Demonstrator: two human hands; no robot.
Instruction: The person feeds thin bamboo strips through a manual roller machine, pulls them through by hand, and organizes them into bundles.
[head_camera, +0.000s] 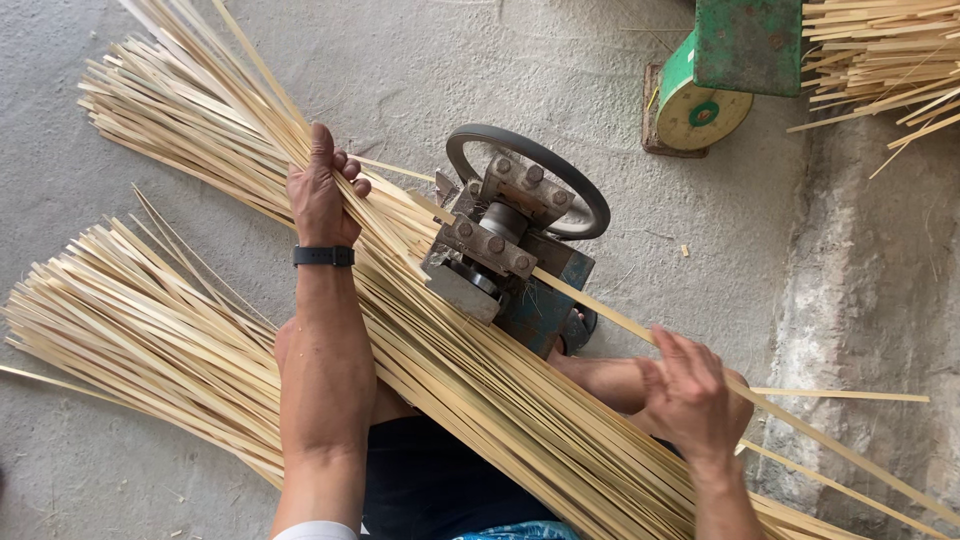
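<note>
Seen from above, over a grey concrete floor (420, 70). Left hand (322, 190) laid on a long bundle of pale bamboo strips (470, 380), fingers curled over the top strips, grip closed loosely on them; black band (323, 256) on the wrist. Bundle running slantwise from upper left to lower right across the lap, too many strips to count. Right hand (690, 395) closed around one single strip (610, 312), pinched between thumb and fingers just past the outlet of a small metal machine (510, 255). That strip coming out of the machine and stretching toward the lower right edge. Machine standing on the floor just beside the bundle: one black rimmed wheel (530, 175) at the top, bolted grey steel blocks in the middle, blue painted base below. A second heap of strips (130, 320) fanned out on the floor at the left, touching the bundle near the left forearm. A third pile of strips (880, 55) at the upper right corner, well apart from the hands. One green weighing scale (705, 95) with a round pale dial near that pile, on the floor. Two loose strips (840, 395) lying to the right of the right hand on the rough ledge. No boxes, baskets or other containers in sight; all strips lying loose on the floor or across the lap. Two hands, one machine, one scale, three gatherings of strips.
</note>
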